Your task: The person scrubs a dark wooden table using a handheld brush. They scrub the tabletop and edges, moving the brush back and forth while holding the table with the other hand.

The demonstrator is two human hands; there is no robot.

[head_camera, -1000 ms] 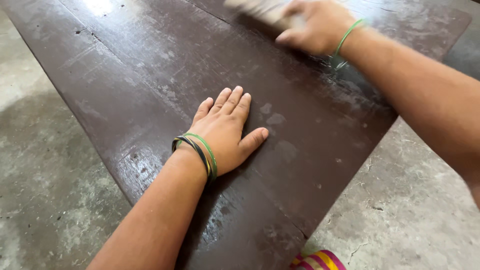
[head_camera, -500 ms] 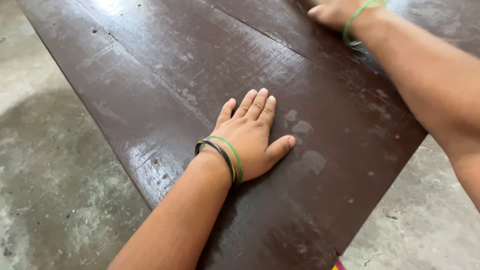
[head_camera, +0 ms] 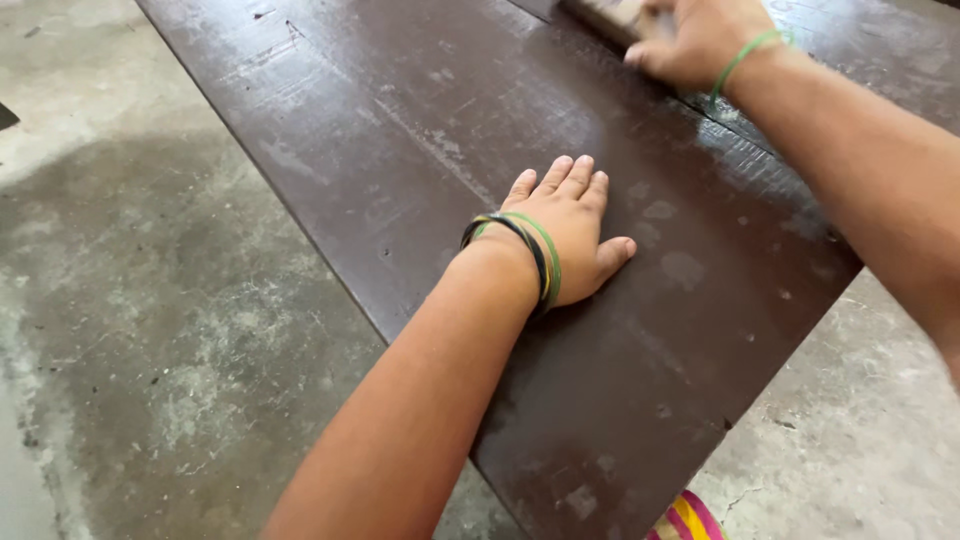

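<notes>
My left hand (head_camera: 570, 230) lies flat, palm down with fingers together, on a dark brown painted board (head_camera: 420, 120) that rests on the floor. Green and black bangles sit on that wrist. At the top of the view my right hand (head_camera: 695, 40), with a green bangle on its wrist, grips a pale flat block (head_camera: 605, 15) pressed against the board. Most of the block is hidden by the hand and the frame edge.
Grey concrete floor (head_camera: 150, 300) surrounds the board on the left and lower right. The board's near edge runs diagonally beside my left forearm. A bit of striped pink and yellow cloth (head_camera: 685, 520) shows at the bottom edge.
My right hand went up out of the frame with the block and has come back into view. The camera shifted, so my left hand sits further right; it stays flat on the board.
</notes>
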